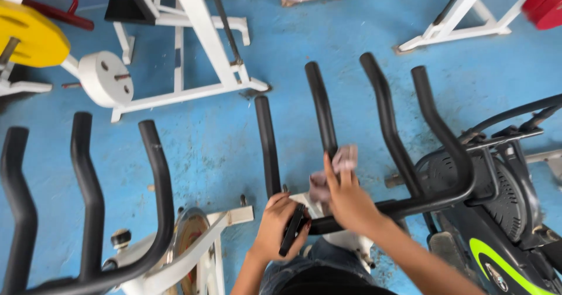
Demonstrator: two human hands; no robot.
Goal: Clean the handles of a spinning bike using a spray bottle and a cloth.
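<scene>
Handlebars (pixel 374 207) of black padded tubing fill my view from above, four prongs pointing away over the blue floor (pixel 328 43). I see the right hand (pixel 346 198) pressing a pinkish cloth (pixel 335 169) against the second prong, fingers closed on it. The left hand (pixel 280 227) is clenched around a dark grip at the bar's near end. A second bike (pixel 88 213) stands left.

In the lower middle of the frame the left hand (pixel 280 227) grips a small black object on the black handlebar (pixel 404 204) of an exercise bike. The right hand (pixel 348 198) presses a pinkish cloth (pixel 336 166) against one upright bar of it. At the lower left stands a second handlebar (pixel 88 201). Below is the blue floor (pixel 205 143), with a white metal frame (pixel 193 31) at the upper left and a yellow weight plate (pixel 32 31) beside it.
</scene>
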